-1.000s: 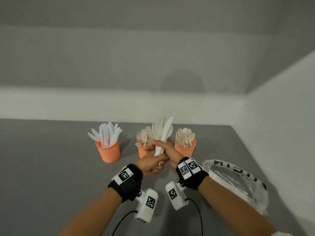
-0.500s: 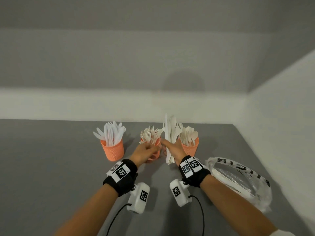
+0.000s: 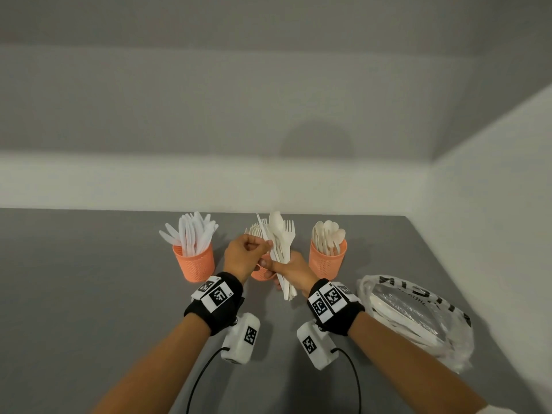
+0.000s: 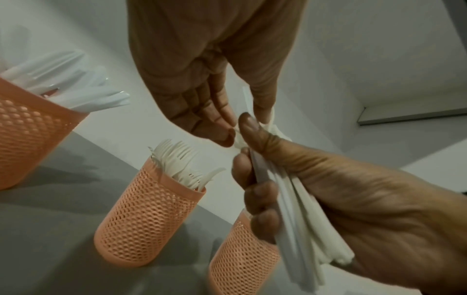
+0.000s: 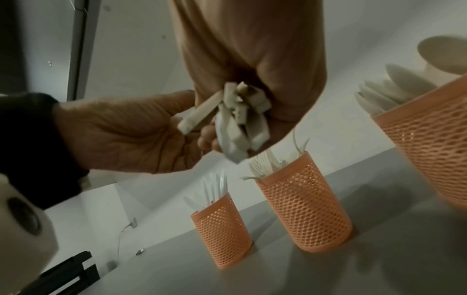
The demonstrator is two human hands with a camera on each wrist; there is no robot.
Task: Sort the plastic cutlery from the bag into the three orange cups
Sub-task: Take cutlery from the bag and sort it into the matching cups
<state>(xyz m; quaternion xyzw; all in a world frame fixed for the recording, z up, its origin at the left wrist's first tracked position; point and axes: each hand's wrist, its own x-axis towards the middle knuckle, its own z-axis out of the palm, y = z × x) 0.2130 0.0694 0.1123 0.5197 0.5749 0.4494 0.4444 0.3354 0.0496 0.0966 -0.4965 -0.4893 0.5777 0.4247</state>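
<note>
The left hand (image 4: 199, 79) reaches in from above, its fingertips (image 4: 225, 137) and thumb pinching the top of one white piece; the right hand (image 4: 353, 199) grips a bundle of white cutlery (image 4: 303, 219) by the handles; below stand three orange mesh cups on the grey table (image 4: 50, 239); the left cup (image 4: 27, 129) holds knives, the middle cup (image 4: 144, 215) forks, the right cup (image 4: 240, 259) sits behind the bundle.

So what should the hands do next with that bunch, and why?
Probably pull one piece free. The right hand grips a mixed bundle of forks, spoons and knives, and the left hand is pinching one at its edge. It looks like a knife, so it would likely go to the knife cup on the left.
</note>
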